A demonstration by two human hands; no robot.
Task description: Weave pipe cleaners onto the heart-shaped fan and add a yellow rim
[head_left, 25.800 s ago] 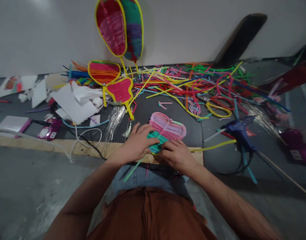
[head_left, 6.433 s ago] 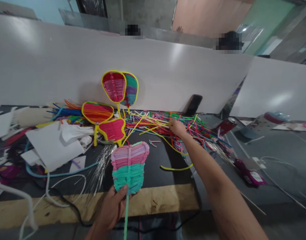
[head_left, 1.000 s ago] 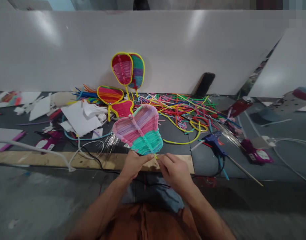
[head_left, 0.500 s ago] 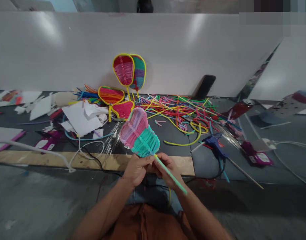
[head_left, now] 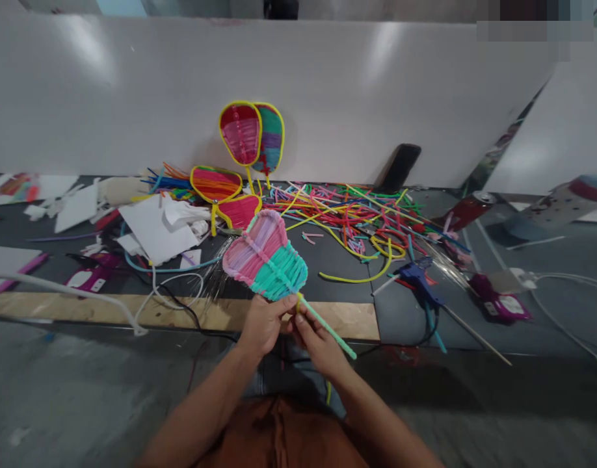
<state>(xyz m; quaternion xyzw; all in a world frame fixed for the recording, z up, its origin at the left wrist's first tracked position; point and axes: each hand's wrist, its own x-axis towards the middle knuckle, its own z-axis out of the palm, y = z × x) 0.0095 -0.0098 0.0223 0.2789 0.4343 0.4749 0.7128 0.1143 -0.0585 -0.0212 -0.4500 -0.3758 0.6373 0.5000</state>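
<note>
My left hand point(head_left: 263, 325) grips a fan made of pipe cleaners point(head_left: 269, 259) at the base of its head, thumb on top. The fan's head is pink, lilac and turquoise, and its mint-green handle point(head_left: 330, 328) slants down to the right. A yellow pipe cleaner point(head_left: 299, 299) goes round the neck where head and handle meet. Just below the neck, the fingers of my right hand point(head_left: 314, 335) are pinched together on this yellow pipe cleaner, partly hidden behind the handle. A yellow length point(head_left: 328, 393) hangs lower, in front of my lap.
Finished fans point(head_left: 240, 133) lean on the white partition point(head_left: 328, 84). Loose pipe cleaners point(head_left: 347, 218) pile along the table's back. At right lie a blue glue gun point(head_left: 420, 283), a purple box point(head_left: 498, 302) and a red can point(head_left: 474, 209). Paper scraps point(head_left: 157, 231) and a white cable point(head_left: 84, 289) are at left.
The fan has shifted slightly left and its head has turned a little. My right hand has moved down from the neck, and more of the yellow pipe cleaner shows.
</note>
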